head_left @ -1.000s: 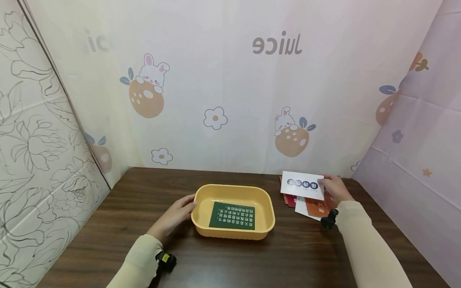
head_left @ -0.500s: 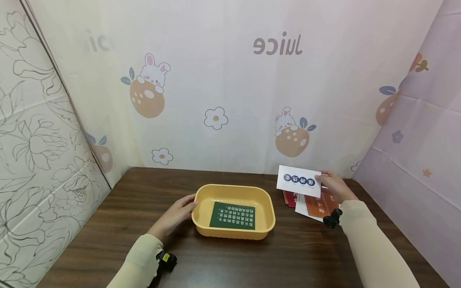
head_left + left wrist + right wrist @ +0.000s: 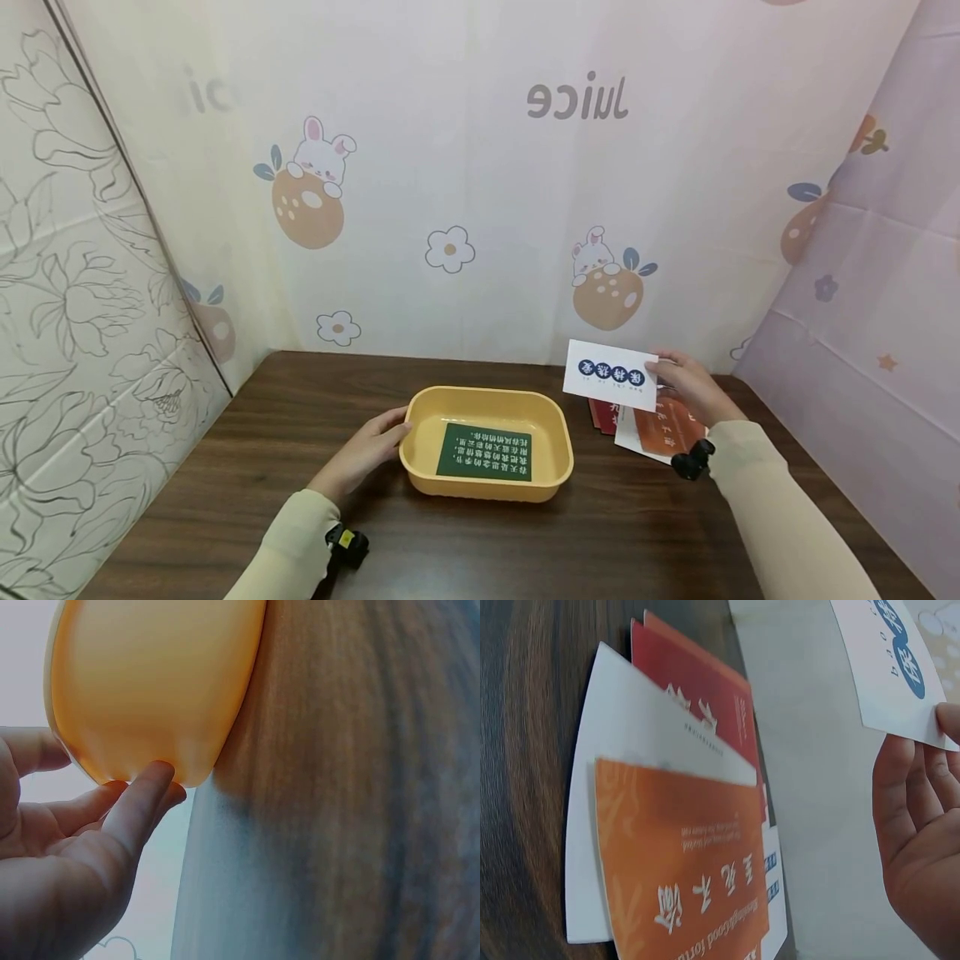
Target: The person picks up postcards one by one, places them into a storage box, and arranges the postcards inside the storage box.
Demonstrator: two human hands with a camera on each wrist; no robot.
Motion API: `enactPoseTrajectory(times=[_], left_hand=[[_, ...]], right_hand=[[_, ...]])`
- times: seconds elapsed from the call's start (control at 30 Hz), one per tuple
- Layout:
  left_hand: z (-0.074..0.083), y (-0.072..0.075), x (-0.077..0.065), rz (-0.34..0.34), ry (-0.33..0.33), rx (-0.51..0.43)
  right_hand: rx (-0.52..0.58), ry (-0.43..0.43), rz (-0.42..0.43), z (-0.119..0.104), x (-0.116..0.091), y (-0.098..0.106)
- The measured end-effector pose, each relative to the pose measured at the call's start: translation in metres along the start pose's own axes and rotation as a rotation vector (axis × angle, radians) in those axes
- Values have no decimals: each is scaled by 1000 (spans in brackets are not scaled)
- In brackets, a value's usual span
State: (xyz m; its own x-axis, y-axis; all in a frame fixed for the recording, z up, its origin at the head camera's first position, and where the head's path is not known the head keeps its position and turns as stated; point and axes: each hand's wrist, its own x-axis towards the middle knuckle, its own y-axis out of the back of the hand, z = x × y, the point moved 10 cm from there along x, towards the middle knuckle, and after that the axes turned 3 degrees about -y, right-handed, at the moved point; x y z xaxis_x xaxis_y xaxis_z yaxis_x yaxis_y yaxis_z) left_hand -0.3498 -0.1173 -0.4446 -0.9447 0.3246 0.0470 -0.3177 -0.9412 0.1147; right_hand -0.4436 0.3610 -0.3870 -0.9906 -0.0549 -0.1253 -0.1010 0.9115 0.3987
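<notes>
My right hand (image 3: 691,387) pinches the near right corner of a white card (image 3: 609,375) printed with white characters in blue circles. The card is raised and overlaps the loose cards at the back right in the head view; the right wrist view shows thumb and fingers at its edge. With relaxed fingers, my left hand (image 3: 365,450) touches the left end of a yellow plastic tray (image 3: 487,489). Its fingertips (image 3: 157,771) rest against the outer wall in the left wrist view. Inside the tray lies a dark green card (image 3: 484,452) with white writing.
Below my right hand are an orange card (image 3: 682,847), a white card (image 3: 630,727) and red ones (image 3: 705,690), overlapping on the dark wood table (image 3: 480,554). Patterned curtains (image 3: 480,183) hang behind the table and along both sides.
My right hand has lifted the white card off the other cards and brought it up and to the left, uncovering more of the orange and red cards. The left hand and tray stay put.
</notes>
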Motion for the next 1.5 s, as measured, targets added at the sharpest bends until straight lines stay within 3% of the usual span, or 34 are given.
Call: enactPoseTrajectory(times=[0.8, 1.1, 1.5], left_hand=[[2, -1, -3, -1, -10, -16], [0, 0, -1, 15, 1, -10], [3, -1, -2, -12, -6, 9]], right_hand=[[105, 133, -146, -48, -18, -55], [29, 152, -197, -55, -18, -79], [46, 199, -289, -70, -26, -112]])
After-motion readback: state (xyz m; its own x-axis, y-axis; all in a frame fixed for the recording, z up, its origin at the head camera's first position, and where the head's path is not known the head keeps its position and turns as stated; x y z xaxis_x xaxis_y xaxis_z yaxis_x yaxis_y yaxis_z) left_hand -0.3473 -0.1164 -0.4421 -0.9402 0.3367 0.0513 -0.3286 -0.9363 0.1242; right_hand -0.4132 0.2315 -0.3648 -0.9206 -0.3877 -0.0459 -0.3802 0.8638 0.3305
